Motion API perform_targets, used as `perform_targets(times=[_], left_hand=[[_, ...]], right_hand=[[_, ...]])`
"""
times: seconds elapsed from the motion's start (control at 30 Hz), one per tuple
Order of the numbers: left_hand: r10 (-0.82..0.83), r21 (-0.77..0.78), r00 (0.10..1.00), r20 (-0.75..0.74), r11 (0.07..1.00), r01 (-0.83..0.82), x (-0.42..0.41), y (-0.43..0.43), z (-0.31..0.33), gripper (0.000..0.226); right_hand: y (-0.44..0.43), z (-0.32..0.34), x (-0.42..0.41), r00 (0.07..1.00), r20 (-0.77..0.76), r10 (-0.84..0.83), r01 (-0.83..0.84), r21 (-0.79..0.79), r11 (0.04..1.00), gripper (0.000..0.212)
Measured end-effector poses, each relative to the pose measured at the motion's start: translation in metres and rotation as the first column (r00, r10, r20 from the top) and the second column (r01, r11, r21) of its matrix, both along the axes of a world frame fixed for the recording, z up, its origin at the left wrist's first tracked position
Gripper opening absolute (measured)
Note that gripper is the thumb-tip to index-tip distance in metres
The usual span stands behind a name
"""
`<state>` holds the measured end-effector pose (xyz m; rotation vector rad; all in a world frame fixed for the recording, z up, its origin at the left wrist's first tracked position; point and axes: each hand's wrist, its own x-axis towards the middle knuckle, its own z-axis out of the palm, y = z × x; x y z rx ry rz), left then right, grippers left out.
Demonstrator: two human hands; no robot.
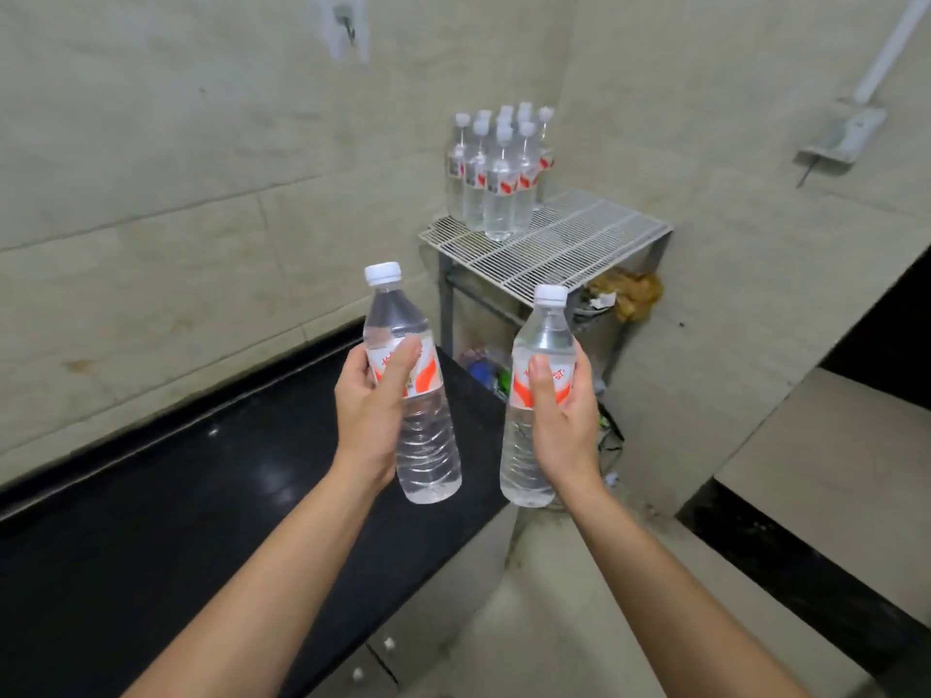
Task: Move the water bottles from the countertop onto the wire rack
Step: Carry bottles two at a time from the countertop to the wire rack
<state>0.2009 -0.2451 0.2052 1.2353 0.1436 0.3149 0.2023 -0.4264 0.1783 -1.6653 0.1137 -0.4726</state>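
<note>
Your L hand [370, 410] curled round L bottle [428, 455] at label; R hand [564, 415] likewise on R bottle [544, 340]. Both full: prob. hefty, thin-walled, slick. Grip at label, don't crush.

beige tiled wall [201, 143] all round, small metal hook [347, 25] up high, white plastic pipe [890, 47] top right, crumpled yellow-brown bag [629, 289] in the corner, beige stone steps [826, 445] on the right.

White wire rack [594, 239], upright water bottles [496, 183] clustered at its far-left corner; black countertop [201, 496] alongside
</note>
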Motion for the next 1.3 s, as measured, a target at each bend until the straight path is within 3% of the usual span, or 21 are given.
perform_targets(times=[0.17,0.33,0.43,0.5,0.67,0.8,1.0,1.17,1.3], left_hand=[[-0.066,0.058,0.993,0.098,0.996,0.06,0.09,-0.038,0.031,0.051],[-0.094,0.107,0.983,0.155,0.991,0.078,0.166,-0.078,0.045,0.058],[-0.104,0.143,0.979,0.177,0.987,0.079,0.208,-0.107,0.043,0.058],[-0.083,0.148,0.979,0.185,0.987,0.056,0.236,-0.132,0.039,0.057],[0.058,0.164,0.981,0.184,0.982,-0.089,0.309,-0.202,0.031,0.063],[0.186,0.297,0.973,0.136,0.929,-0.219,0.361,-0.255,0.024,0.059],[0.243,0.387,0.968,0.062,0.888,-0.248,0.416,-0.305,0.021,0.066],[0.28,0.423,0.959,0.037,0.865,-0.269,0.453,-0.313,0.021,0.079],[0.303,0.47,0.952,0.031,0.836,-0.282,0.48,-0.307,0.017,0.056]], right_hand=[[-0.038,0.032,0.087,0.997,0.073,-0.035,0.038,-0.037,0.999,0.073],[-0.085,0.048,0.154,0.991,0.087,-0.101,0.107,-0.061,0.992,0.046],[-0.117,0.045,0.199,0.991,0.101,-0.09,0.097,-0.062,0.993,0.053],[-0.14,0.041,0.23,0.993,0.104,-0.061,0.067,-0.053,0.996,0.055],[-0.207,0.034,0.315,0.993,0.111,0.028,-0.026,-0.025,0.999,0.024],[-0.278,0.033,0.385,0.99,0.092,0.108,-0.107,-0.019,0.994,0.032],[-0.334,0.033,0.482,0.977,0.137,0.162,-0.174,0.081,0.981,0.059],[-0.325,0.033,0.535,0.959,0.159,0.233,-0.241,0.03,0.97,0.051],[-0.314,0.026,0.563,0.9,0.139,0.412,-0.414,-0.018,0.91,0.046]])
